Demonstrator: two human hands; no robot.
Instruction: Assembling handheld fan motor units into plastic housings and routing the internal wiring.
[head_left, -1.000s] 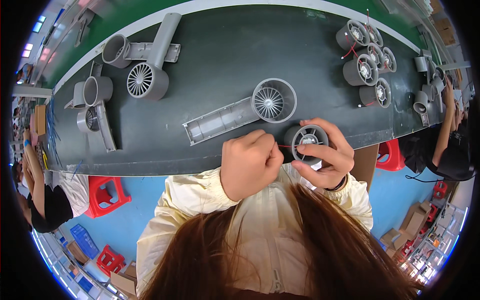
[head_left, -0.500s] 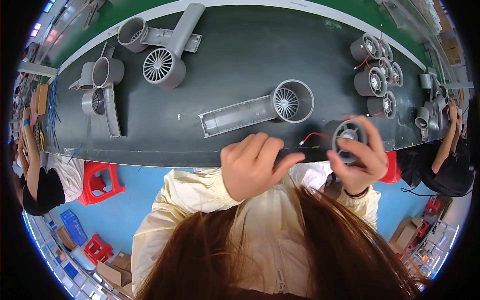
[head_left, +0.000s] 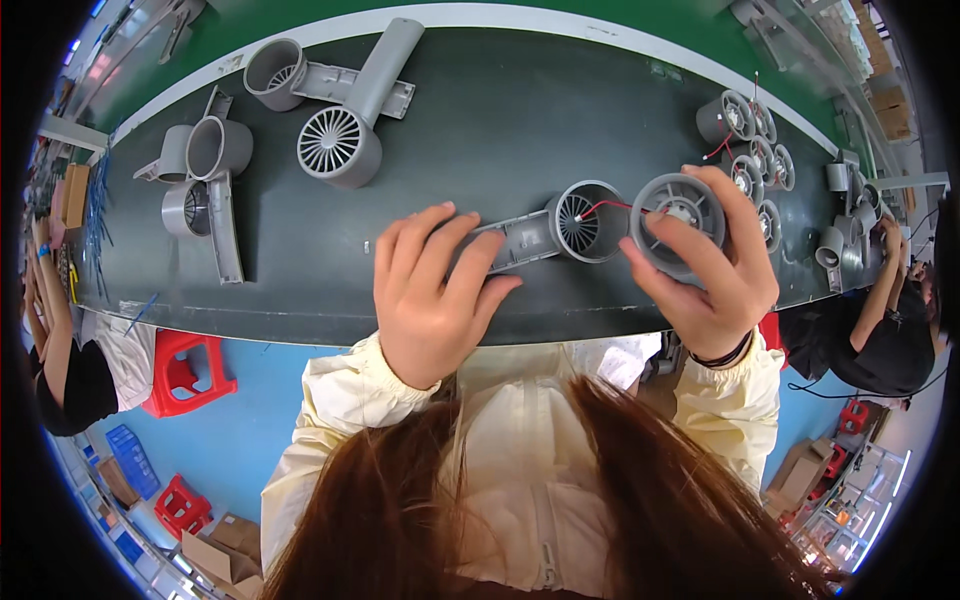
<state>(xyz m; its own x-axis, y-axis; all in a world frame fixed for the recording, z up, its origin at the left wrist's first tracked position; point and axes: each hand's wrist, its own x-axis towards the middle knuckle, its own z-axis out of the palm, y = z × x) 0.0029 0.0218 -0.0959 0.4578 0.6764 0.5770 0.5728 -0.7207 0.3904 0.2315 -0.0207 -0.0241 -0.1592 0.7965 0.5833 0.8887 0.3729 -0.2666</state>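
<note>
My right hand [head_left: 715,270] is closed around a grey round fan motor unit [head_left: 690,200], its fingers on the spoked face and rim. A red wire [head_left: 615,205] with a small white plug runs left from it, over the ring of a grey fan housing [head_left: 592,222]. That housing lies on the table with its slatted grille inside the ring and its trough-like handle [head_left: 525,243] pointing left. My left hand [head_left: 430,290] is over the handle's far-left end, fingers spread and thumb apart; whether it touches the handle is hard to tell.
Several motor units with red wires [head_left: 742,150] stand at the right of the dark green table [head_left: 480,110]. Grey fan housings [head_left: 340,145] lie at the left and back left. Other people's arms [head_left: 875,300] show at both sides. A red stool [head_left: 185,375] stands below the edge.
My left hand has moved left and opened out over the housing's handle. My right hand has lifted the motor unit forward, up beside the housing's ring, with its wire now over the ring.
</note>
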